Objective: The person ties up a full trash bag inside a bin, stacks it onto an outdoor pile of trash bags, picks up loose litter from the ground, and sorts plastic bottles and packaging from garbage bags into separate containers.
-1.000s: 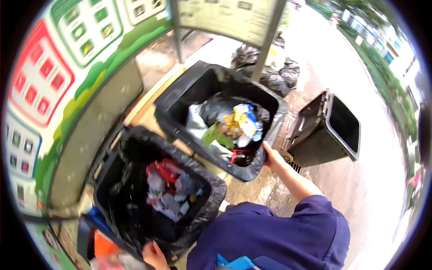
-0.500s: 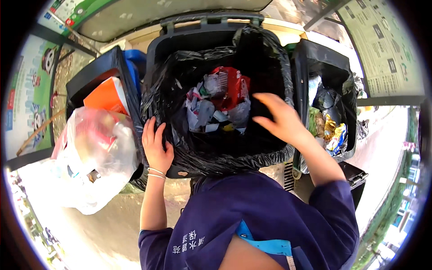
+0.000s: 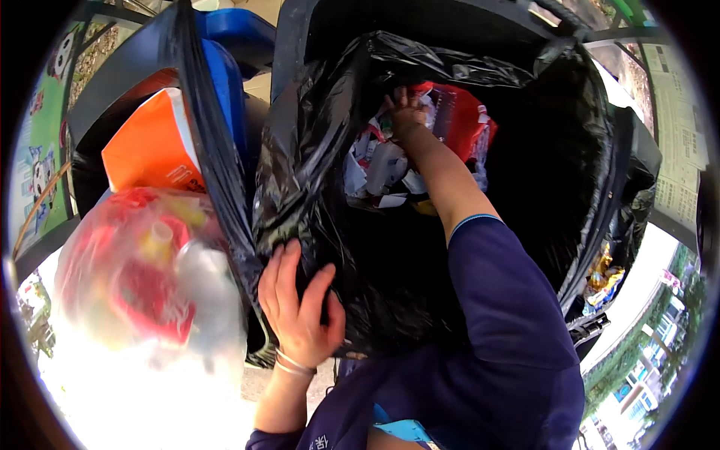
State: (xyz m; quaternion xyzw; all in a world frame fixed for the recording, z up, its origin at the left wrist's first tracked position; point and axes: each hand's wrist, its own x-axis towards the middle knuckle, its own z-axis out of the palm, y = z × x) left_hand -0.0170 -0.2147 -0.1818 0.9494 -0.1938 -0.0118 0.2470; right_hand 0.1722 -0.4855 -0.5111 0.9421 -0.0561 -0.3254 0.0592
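Observation:
A large bin lined with a black bin bag stands in front of me, with a heap of rubbish deep inside. My right hand reaches far down into it and lies on the heap, fingers apart, beside red packaging and pale crumpled wrappers. What lies under that palm is hidden. At the near left rim, my left hand rests against the bag's edge, fingers spread, holding nothing.
To the left, a full clear plastic bag of mixed waste hangs by a dark bin holding an orange-and-white bag. A blue bin part shows behind. On the right, another lined bin contains gold and blue wrappers.
My right hand has gone from above the bin's right side down onto the rubbish. I have leaned forward, so the bins look closer. My left hand stays at the left rim.

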